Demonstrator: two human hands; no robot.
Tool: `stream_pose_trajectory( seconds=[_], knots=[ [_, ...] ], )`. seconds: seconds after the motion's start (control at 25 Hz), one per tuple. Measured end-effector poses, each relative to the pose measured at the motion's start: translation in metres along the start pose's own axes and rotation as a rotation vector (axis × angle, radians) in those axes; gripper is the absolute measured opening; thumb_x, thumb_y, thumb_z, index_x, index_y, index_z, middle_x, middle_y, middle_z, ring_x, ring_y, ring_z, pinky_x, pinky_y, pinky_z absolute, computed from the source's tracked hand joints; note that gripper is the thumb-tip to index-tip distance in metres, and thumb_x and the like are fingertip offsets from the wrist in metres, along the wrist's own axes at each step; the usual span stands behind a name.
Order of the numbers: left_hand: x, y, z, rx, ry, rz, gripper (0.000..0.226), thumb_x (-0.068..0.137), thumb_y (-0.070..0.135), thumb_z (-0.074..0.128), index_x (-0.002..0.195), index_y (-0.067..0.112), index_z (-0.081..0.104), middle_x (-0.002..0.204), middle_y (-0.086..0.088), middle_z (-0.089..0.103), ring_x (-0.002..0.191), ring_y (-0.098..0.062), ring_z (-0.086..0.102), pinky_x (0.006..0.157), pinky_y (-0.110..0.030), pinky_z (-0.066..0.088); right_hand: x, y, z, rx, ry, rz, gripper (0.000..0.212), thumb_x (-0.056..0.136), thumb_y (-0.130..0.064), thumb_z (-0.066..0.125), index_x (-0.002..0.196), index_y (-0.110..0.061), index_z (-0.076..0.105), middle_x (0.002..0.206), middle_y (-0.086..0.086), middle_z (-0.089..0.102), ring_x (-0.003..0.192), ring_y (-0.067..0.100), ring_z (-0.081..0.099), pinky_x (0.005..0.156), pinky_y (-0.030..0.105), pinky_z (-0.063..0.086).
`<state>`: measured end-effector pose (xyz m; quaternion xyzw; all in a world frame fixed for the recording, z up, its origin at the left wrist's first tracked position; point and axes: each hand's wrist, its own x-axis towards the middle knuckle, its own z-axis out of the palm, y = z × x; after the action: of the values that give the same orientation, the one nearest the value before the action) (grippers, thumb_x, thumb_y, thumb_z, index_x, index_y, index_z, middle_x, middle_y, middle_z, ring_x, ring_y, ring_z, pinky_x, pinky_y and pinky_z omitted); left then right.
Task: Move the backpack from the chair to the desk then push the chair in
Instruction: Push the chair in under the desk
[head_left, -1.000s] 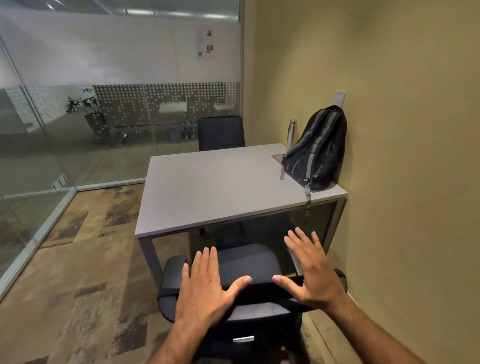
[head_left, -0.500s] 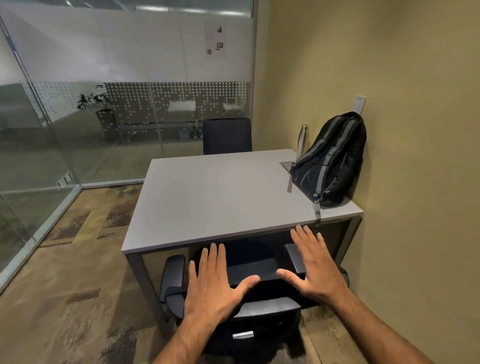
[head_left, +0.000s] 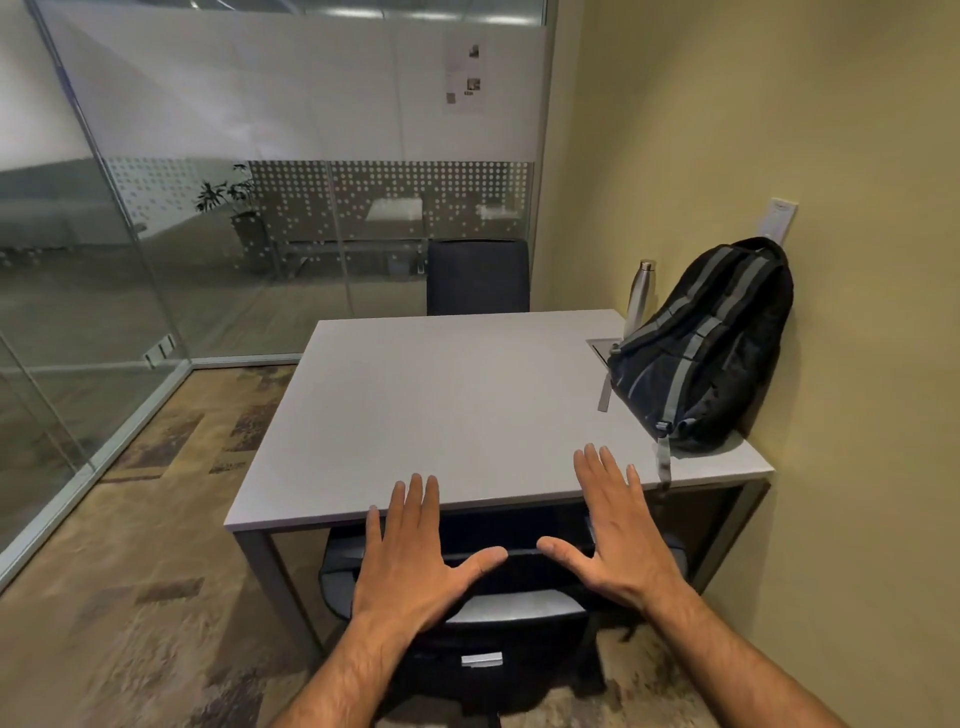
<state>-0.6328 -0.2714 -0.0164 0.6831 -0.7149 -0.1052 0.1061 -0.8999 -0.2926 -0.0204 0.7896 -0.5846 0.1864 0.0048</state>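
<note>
The black backpack (head_left: 711, 343) with grey stripes stands on the right side of the grey desk (head_left: 447, 405), leaning against the yellow wall. The dark office chair (head_left: 514, 623) is directly below me, its seat mostly under the desk's near edge and its backrest top under my palms. My left hand (head_left: 410, 556) lies flat on the backrest with fingers spread, holding nothing. My right hand (head_left: 615, 530) presses flat beside it, fingertips over the desk edge.
A steel bottle (head_left: 640, 296) stands behind the backpack by a desk cable hatch. A second dark chair (head_left: 478, 278) sits at the desk's far side. Glass partitions (head_left: 156, 234) bound the left and back. The yellow wall (head_left: 857, 364) is close on the right. Patterned carpet covers the floor.
The chair has slid forward under the desk with both flat hands on its backrest. My view has moved closer to the desk. The backpack has stayed put.
</note>
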Motion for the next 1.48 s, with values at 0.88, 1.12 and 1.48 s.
stream_pose_trajectory(
  seconds=[0.88,1.12,1.48],
  knots=[
    [0.133,0.003,0.005,-0.022,0.067,-0.063,0.13,0.062,0.107,0.012,0.161,0.026,-0.008,0.171,0.003,-0.012,0.154,-0.014,-0.019,0.125,-0.048,-0.013,0.132,0.053,0.031,0.043,0.051,-0.008,0.115,0.081,-0.094,0.027,0.162,-0.016,0.007,0.17,0.002,-0.001,0.156,0.015,-0.01,0.124,0.043,-0.016],
    [0.163,-0.009,0.0,-0.017,0.083,-0.03,0.13,0.06,0.107,0.01,0.161,0.026,-0.006,0.171,0.003,-0.009,0.155,-0.016,-0.017,0.126,-0.049,-0.011,0.16,0.051,0.042,0.032,0.041,0.018,0.116,0.079,-0.096,0.022,0.162,-0.016,0.007,0.17,0.003,0.0,0.154,0.013,-0.012,0.122,0.041,-0.019],
    [0.173,-0.014,0.003,-0.033,0.044,-0.013,0.13,0.06,0.108,0.012,0.161,0.028,-0.008,0.171,0.003,-0.011,0.155,-0.015,-0.017,0.126,-0.049,-0.01,0.169,0.054,0.046,0.057,0.006,0.036,0.118,0.078,-0.097,0.02,0.162,-0.015,0.009,0.171,0.005,0.004,0.156,0.016,-0.006,0.122,0.039,-0.017]
  ],
)
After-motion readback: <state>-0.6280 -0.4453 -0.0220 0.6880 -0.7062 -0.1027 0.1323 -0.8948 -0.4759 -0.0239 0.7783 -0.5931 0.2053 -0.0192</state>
